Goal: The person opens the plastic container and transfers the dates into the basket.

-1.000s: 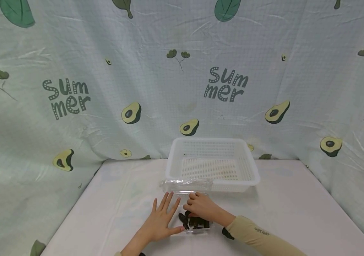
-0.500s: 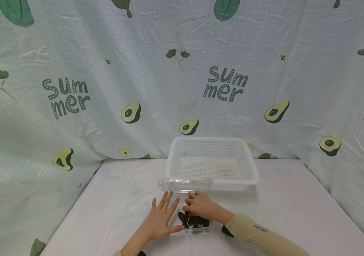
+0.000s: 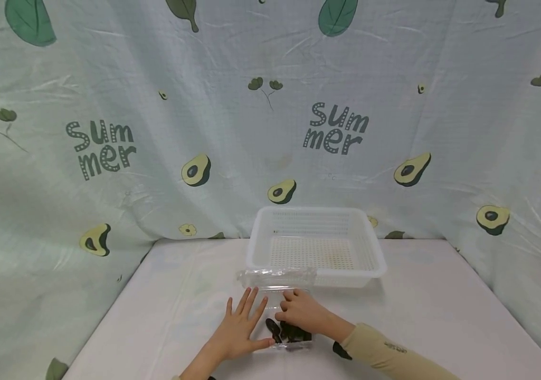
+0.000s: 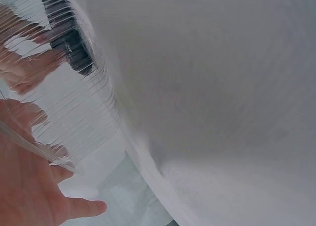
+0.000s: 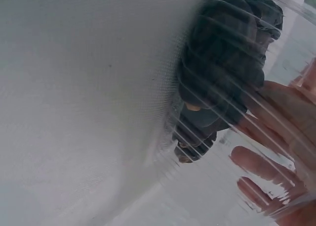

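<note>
In the head view a clear plastic box holds several dark, elongated pieces, and its lid lies folded back. My left hand spreads straight fingers along the box's left side, thumb at the front edge. Over the right half my right hand reaches in with bent fingers. Through the ribbed wall, the right wrist view shows bunched dark pieces beside the right hand; some fingertips are hidden behind them, so I cannot tell whether it grips one. The left wrist view shows the left hand through clear plastic.
A white perforated basket stands right behind the box lid. Pale cloth covers the table, and a printed curtain rises behind and at both sides. A small dark object shows beside the right sleeve.
The right hand has shifted slightly to the right, and the dark pieces beneath it look more bunched at the box's right side. My left hand holds its place. The head view has tilted slightly.
</note>
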The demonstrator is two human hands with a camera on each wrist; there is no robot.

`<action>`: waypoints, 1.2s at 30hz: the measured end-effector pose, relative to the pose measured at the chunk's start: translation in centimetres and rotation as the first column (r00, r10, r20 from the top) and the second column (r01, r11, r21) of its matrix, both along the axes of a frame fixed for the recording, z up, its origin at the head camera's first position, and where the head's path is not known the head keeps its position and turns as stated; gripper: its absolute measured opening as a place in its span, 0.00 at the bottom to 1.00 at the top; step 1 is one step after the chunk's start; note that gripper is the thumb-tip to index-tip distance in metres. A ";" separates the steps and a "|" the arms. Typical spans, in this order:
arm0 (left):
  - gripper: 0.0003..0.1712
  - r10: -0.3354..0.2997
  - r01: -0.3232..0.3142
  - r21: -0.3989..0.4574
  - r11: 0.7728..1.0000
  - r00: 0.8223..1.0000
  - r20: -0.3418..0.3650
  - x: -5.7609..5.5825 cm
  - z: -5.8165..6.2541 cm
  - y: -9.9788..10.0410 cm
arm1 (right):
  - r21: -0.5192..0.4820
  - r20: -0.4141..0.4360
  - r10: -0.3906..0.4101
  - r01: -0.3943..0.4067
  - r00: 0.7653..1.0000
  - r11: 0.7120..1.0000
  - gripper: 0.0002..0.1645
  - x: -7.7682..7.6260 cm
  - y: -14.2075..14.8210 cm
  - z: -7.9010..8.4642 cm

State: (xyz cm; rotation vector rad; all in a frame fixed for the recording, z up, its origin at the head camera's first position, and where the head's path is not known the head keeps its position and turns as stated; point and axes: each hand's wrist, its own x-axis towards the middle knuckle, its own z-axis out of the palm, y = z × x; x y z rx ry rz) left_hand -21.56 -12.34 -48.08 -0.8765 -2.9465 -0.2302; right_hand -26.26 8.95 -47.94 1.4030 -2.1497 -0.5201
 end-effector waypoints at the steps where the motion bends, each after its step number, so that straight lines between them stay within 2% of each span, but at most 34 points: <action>1: 0.51 0.001 -0.001 -0.003 1.000 1.000 -0.002 0.0 0.0 0.0 | 0.000 -0.003 0.003 -0.003 1.000 1.000 0.05 0.0 0.1 0.1; 5: 0.51 0.001 -0.001 -0.009 1.000 1.000 -0.004 0.0 0.0 0.1 | -0.007 -0.033 0.031 -0.031 0.999 0.999 0.05 0.0 0.5 0.1; 11: 0.50 -0.003 0.003 -0.020 1.000 1.000 -0.005 -0.1 0.2 0.3 | -0.067 -0.096 0.107 -0.113 0.990 0.991 0.06 0.1 1.3 -0.1; 17: 0.50 0.000 0.000 -0.030 1.000 1.000 -0.013 -0.1 0.1 0.3 | -0.135 -0.091 0.156 -0.168 0.983 0.977 0.10 1.2 2.4 1.0; 23: 0.49 0.000 -0.001 -0.019 1.000 1.000 -0.023 -0.1 -0.1 0.2 | -0.174 -0.041 0.150 -0.155 0.988 0.973 0.25 2.7 4.5 2.7; 27: 0.49 -0.001 0.000 -0.027 1.000 1.000 -0.029 -0.1 -0.2 0.2 | -0.226 -0.004 0.155 -0.152 0.988 0.962 0.16 3.6 6.3 3.7; 31: 0.49 -0.006 0.005 -0.033 0.999 0.999 -0.038 -0.1 -0.2 0.2 | -0.278 -0.005 0.156 -0.151 0.988 0.949 0.32 4.3 7.9 4.6; 36: 0.48 -0.012 0.011 -0.024 1.000 0.999 -0.040 0.0 -0.1 0.2 | -0.314 -0.015 0.145 -0.142 0.989 0.939 0.33 4.8 9.7 5.5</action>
